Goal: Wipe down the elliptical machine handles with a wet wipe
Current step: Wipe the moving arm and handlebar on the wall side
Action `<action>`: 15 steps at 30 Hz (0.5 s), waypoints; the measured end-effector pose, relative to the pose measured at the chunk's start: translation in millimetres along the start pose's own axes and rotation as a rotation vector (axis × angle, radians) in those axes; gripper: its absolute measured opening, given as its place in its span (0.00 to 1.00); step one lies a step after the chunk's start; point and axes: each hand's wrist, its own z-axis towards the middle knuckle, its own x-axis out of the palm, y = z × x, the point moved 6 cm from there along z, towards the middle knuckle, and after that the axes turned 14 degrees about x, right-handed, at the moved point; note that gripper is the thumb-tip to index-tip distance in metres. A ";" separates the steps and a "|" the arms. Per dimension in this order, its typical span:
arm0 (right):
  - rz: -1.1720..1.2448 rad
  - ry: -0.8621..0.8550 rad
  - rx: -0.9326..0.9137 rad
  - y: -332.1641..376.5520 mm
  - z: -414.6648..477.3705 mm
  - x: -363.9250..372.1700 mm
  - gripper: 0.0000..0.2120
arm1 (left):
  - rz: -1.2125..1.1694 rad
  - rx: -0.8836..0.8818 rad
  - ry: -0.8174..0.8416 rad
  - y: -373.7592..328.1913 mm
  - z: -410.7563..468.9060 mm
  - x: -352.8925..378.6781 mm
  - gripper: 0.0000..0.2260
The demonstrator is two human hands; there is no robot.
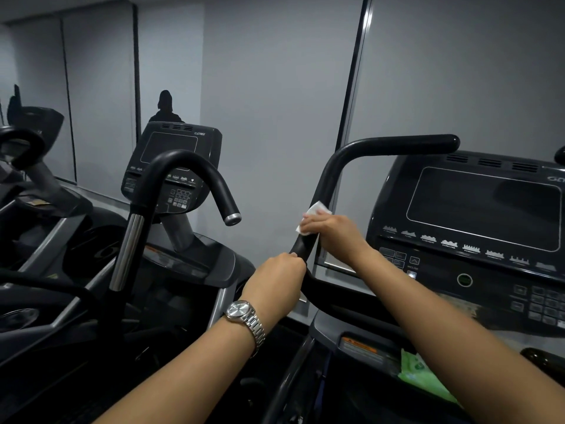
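Note:
The black left handle (345, 157) of the elliptical machine rises in front of me and bends right at the top. My right hand (331, 232) grips its upright part with a white wet wipe (316, 209) folded round the bar under the fingers. Just below, my left hand (276, 281), with a metal watch on the wrist, grips the same handle bare. The wipe's upper corner sticks out above my right fingers.
The machine's console (477, 221) with a dark screen stands at the right. A green wet wipe pack (423, 374) lies on its lower tray. A second elliptical with a curved handle (189, 169) and console (171, 166) stands to the left, near a mirrored wall.

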 end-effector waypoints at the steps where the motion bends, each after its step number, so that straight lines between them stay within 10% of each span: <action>1: 0.022 -0.068 0.042 0.1 1.5 -1.1 0.23 | 0.000 0.004 0.003 0.0 0.4 0.5 0.07; 9: 0.210 -0.204 0.103 8.6 -32.0 12.8 0.20 | -0.041 -0.023 0.015 8.8 2.6 11.7 0.06; 15: 0.509 -0.446 0.483 2.1 -16.7 8.6 0.19 | -0.046 -0.017 0.037 6.1 2.1 10.8 0.09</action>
